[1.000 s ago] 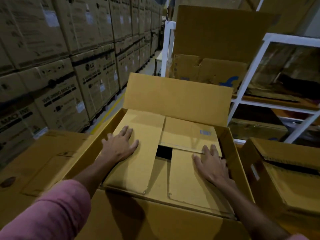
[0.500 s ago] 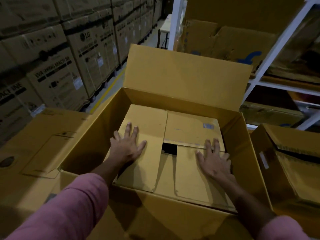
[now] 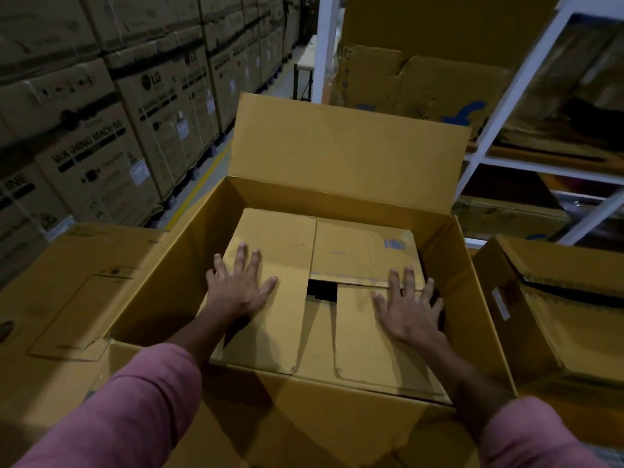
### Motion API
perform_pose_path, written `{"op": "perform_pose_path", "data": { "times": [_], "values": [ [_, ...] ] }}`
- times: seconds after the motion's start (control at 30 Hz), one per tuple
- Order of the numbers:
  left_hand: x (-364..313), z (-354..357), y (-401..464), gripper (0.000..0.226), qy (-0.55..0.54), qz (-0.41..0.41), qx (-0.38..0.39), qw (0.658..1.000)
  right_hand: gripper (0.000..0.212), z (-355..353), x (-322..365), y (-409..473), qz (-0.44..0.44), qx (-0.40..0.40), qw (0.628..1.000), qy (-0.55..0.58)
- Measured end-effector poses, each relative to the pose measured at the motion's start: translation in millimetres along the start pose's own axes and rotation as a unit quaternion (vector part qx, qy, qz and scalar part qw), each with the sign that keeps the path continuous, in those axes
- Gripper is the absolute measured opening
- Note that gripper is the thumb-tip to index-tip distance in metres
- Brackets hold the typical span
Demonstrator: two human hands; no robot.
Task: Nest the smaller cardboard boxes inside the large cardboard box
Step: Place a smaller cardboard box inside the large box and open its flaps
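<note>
From the head camera, a smaller cardboard box (image 3: 324, 288) sits down inside the large cardboard box (image 3: 189, 265), its folded top flaps well below the big box's rim. The left hand (image 3: 238, 287) lies flat on the left flap, fingers straight and spread, gripping nothing; the right hand (image 3: 407, 307) lies flat on the right side the same way, its fingers crossing the seam between two flaps. Both palms press downward, and I judge this is to seat the inner box squarely on the bottom and keep its loosely interleaved flaps shut. The big box's rear flap (image 3: 347, 153) stands upright, which keeps the opening free for loading. Another cardboard box (image 3: 553, 319) waits just to the right with its flaps partly closed, likely next in line, though whether it would fit I cannot tell

Plenty stays unseen. A dark square gap (image 3: 321, 290) where the flaps meet shows only blackness, so the inner box's contents are unknown. Its side walls and the floor of the big box are hidden, so full seating cannot be confirmed. The pink sleeves (image 3: 135, 410) cover the forearms and are cut off by the frame's bottom edge. Stacked cartons (image 3: 101, 136) at the left are dim, their print only partly legible, and the white shelving (image 3: 526, 96) at the right holds shadowy cardboard that is hard to make out
</note>
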State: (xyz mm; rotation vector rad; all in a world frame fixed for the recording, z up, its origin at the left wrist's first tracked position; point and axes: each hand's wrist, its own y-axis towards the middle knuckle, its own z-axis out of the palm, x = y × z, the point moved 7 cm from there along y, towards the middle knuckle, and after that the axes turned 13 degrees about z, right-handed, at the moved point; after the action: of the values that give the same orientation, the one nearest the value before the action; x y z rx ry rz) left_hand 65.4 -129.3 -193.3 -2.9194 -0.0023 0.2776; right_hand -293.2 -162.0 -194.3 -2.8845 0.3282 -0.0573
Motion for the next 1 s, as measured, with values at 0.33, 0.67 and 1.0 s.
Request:
{"op": "perform_pose_path", "data": {
  "times": [0.33,0.67,1.0],
  "values": [
    [-2.4,-6.9,1.3,0.091,0.001,0.014,-0.008,1.000,0.079,-1.5,-4.3,-9.5,0.015,-0.008,1.000,0.026],
    [-4.1,-4.2,6.4,0.090,0.024,0.026,-0.027,0.999,0.082,3.6,-8.5,-5.3,0.026,-0.003,1.000,0.012],
    [-64.6,-14.6,-7.8,0.097,-0.002,0.059,-0.026,0.998,0.071,-15.6,44.5,-37.7,-0.061,-0.077,0.994,-0.044]
  ]
}}
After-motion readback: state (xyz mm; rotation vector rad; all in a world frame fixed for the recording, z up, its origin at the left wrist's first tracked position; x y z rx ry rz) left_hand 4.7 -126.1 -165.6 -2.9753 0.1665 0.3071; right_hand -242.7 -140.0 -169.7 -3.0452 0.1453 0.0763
